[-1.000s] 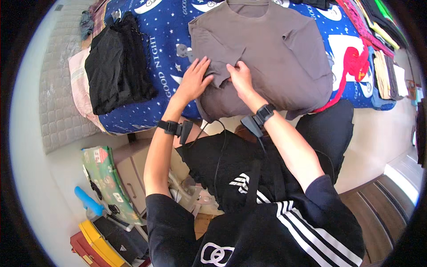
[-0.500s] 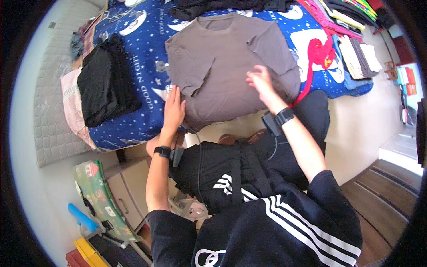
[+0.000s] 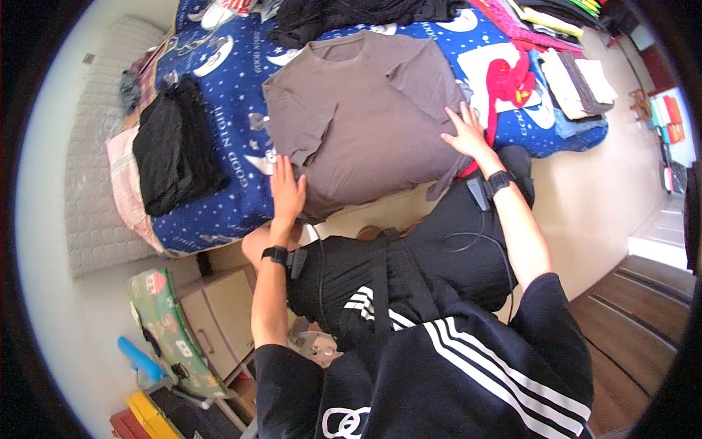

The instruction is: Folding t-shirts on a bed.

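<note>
A grey-brown T-shirt (image 3: 369,121) lies spread on the bed's edge, neckline away from me, its lower part hanging over the near side. My left hand (image 3: 287,192) rests at the shirt's left side, below the left sleeve, fingers stretched out. On the opposite side my right hand (image 3: 465,133) touches the shirt near the right sleeve, its fingers spread. Neither hand grips anything. The blue bed cover (image 3: 212,230) with moons and stars shows around the shirt. Each wrist wears a black strap with a small device.
Folded black clothing (image 3: 179,150) lies left, over a pink cloth (image 3: 126,183). A red strap (image 3: 504,80) lies right of the shirt, near folded light and grey clothes (image 3: 578,84). Black fabric (image 3: 351,16) lies beyond. A green folded board (image 3: 172,322) stands lower left.
My right hand has moved right and down onto the shirt's right side, its fingers spreading. My left hand stays at the left side. The whole view has shifted slightly.
</note>
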Tool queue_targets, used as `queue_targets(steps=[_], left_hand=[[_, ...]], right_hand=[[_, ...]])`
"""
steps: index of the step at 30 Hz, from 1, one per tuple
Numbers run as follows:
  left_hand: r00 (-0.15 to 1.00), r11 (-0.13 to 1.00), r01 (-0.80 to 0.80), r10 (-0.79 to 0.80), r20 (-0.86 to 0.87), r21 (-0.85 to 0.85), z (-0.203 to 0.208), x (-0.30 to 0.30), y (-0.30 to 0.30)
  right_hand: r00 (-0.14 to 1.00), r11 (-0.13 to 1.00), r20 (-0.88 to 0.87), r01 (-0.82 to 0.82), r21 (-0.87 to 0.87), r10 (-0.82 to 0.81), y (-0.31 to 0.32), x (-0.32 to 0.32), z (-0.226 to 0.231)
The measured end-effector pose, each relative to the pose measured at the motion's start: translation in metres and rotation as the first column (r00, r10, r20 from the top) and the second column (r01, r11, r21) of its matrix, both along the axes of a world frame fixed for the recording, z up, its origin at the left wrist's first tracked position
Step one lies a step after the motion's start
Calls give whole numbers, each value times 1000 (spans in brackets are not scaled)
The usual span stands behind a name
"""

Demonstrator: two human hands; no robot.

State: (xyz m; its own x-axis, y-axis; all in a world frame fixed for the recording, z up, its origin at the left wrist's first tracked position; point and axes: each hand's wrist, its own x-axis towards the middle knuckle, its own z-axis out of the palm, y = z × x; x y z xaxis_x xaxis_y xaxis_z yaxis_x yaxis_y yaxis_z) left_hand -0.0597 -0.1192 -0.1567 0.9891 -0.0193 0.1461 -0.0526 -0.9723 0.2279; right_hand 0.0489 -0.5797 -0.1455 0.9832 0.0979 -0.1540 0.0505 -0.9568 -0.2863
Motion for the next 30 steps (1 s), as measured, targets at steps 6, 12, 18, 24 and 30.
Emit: queue_targets(steps=[6,12,18,24,30], left_hand=[[995,994,-98,99,16,-53,0,-8,-19],[905,825,-304,406,126,-476,6,-33,-23],[844,668,-526,485,-227,-526,-14,-60,-7],[896,868,-437,397,-200,-237,-30,-68,-18],[661,597,-594,-19,-750,-539,-61,-83,2]], right_hand=[[976,964,218,-40,263,-19,-17,-12,-18],[908,827,100,320,462,-407,-23,-41,-12],[936,762,-248,348,546,-251,-73,-50,-67],[823,822,-485,477,311,-294,-64,-65,-86],[902,880,-380,339,332,-204,-55,-75,-102]])
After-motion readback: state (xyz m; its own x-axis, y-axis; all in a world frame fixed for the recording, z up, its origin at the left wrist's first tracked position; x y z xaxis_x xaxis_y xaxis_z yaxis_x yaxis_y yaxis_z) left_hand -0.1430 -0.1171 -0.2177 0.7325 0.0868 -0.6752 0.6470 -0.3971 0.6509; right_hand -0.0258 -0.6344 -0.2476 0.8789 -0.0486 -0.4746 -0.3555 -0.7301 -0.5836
